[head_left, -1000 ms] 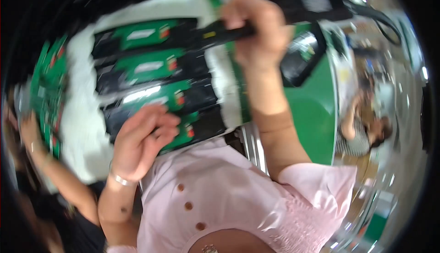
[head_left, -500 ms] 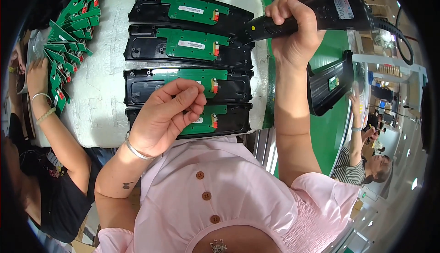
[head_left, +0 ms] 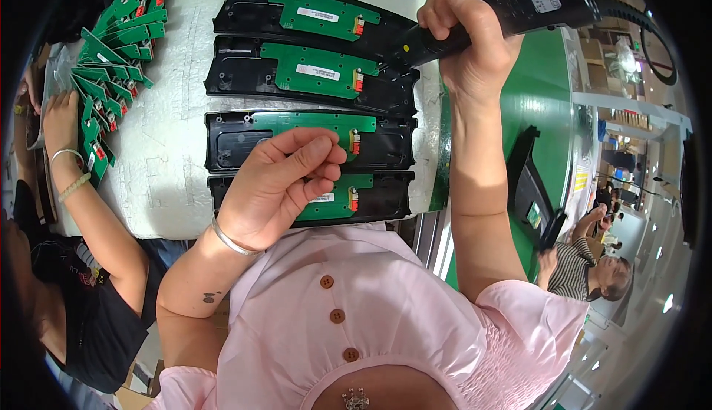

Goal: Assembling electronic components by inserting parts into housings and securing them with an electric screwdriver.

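My right hand (head_left: 475, 35) is wrapped round a black electric screwdriver (head_left: 512, 2) with a cord at its back end. Its nose reaches the right end of the second black plastic housing (head_left: 236, 72) from the far side. A green circuit board (head_left: 282, 57) with a white label and a red-and-white connector lies in that housing. My left hand (head_left: 289, 176) is closed in a pinch above the two nearer housings, covering part of the third housing's board (head_left: 297, 121). Whatever is between those fingertips, if anything, cannot be made out.
The housings lie in a column on a white foam surface (head_left: 170, 150). Loose green boards (head_left: 119, 54) are fanned out at the left, beside a co-worker's hand (head_left: 61, 120). On the green belt (head_left: 545, 98) at right, another black housing (head_left: 530, 187) lies near a second person's hand.
The housing on the green belt has moved nearer and turned, and that person's hand has come down. My screwdriver tilts more steeply, its nose still by the second housing. My left hand stays pinched.
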`<move>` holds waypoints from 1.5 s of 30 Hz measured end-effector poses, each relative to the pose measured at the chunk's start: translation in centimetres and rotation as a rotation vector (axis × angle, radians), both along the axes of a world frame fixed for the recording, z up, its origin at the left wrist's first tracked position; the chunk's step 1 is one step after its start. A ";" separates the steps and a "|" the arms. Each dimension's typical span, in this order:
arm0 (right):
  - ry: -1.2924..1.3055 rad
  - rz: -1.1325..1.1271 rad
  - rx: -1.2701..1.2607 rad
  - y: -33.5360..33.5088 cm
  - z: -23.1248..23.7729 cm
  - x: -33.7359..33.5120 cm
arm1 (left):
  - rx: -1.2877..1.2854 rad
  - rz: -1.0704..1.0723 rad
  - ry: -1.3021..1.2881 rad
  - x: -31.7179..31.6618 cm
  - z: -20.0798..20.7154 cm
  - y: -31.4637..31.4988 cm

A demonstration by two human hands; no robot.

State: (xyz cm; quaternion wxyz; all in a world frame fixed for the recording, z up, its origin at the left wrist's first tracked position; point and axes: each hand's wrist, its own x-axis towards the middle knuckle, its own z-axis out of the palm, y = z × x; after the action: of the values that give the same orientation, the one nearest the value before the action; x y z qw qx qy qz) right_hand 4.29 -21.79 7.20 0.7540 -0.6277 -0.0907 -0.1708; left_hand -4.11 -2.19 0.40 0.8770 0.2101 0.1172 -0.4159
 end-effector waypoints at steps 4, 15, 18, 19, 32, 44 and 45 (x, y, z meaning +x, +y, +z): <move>0.027 0.023 -0.016 0.3 0.1 -0.1 | 0.021 0.022 0.042 0.0 0.3 -0.2; -0.300 0.640 0.125 1.2 6.4 -6.4 | -0.148 0.093 0.020 0.3 -0.2 -1.0; -0.358 0.280 0.150 3.5 4.9 -7.8 | -0.148 0.105 0.006 0.2 -0.3 -1.0; -0.357 0.284 0.153 3.9 4.6 -7.8 | -0.158 0.094 0.011 0.2 -0.4 -0.9; -0.175 0.278 -0.039 5.0 0.2 -1.5 | -0.072 -0.031 0.112 -1.0 1.2 0.3; -0.111 0.332 -0.070 5.8 -0.8 -0.3 | 0.015 -0.087 -0.095 -0.3 0.7 2.3; -0.108 0.335 -0.067 6.4 -0.5 -0.4 | 0.031 -0.071 -0.086 -0.2 0.5 2.4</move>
State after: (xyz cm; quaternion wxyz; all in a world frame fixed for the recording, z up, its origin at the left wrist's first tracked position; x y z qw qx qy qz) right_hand 3.89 -15.36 6.71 0.7445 -0.6187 -0.2401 -0.0730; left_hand -4.29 0.20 0.93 0.8625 0.2454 0.0785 -0.4355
